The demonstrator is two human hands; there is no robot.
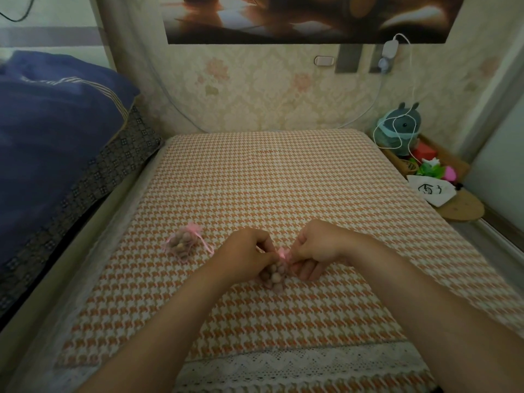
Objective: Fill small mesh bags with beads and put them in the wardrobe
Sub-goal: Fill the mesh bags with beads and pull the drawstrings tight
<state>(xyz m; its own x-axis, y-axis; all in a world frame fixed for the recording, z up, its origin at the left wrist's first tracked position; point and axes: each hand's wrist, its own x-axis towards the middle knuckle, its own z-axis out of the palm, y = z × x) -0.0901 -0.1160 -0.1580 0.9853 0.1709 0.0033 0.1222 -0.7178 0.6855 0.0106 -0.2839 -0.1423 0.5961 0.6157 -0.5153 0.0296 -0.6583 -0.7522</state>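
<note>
A small pink mesh bag (274, 275) full of brownish beads sits between my hands, its bottom resting on the orange houndstooth table cover (283, 180). My left hand (243, 255) pinches the pink ribbon at the bag's neck from the left. From the right, my right hand (317, 248) pinches the same gathered top. A second filled mesh bag (183, 243), tied with pink ribbon, lies on the cover to the left, apart from both hands.
A blue pillow (56, 131) and patterned bedding lie along the left. At the right edge stand a grey plush toy (401, 129), a white cable, coloured toys and a white pouch (432, 191) on a wooden stool. A wallpapered wall is behind.
</note>
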